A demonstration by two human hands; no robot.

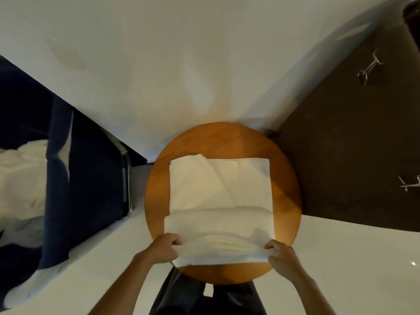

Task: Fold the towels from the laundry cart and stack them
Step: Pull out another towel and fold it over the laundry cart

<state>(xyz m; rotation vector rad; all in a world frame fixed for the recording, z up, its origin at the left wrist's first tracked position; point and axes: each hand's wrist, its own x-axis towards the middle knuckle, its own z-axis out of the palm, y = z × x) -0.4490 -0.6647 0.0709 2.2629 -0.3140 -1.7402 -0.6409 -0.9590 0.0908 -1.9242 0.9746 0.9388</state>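
where the round wooden table [285, 178] stands against a white wall [181, 64], one white towel [218, 189] lies flat across its top, already in several overlapping layers, with a fold line running side to side across its near part.

item 1, left hand [166, 246]: fingers curled, pinching the near left corner of the towel, knuckles toward the table's middle.

item 2, right hand [281, 253]: fingers curled, pinching the near right corner of the towel. both corners are raised off the wood; the near edge hangs between the two hands in a shallow sag, layered ridges showing along it.

item 3, laundry cart [86, 167]: navy fabric body at the left, well apart from the hands, its metal frame [127, 178] just beside the table's left rim. white linen [20, 178] lies heaped and unfolded inside.

item 4, dark brown panel [341, 144]: at the right, behind the table, carrying two metal hooks, one upper [369, 68] and one lower [410, 184] at the frame edge.

item 5, floor [341, 258]: white, glossy, visible on both sides of the table.

item 6, dark trousers [181, 296]: the person's, at the near rim of the table, between the forearms.
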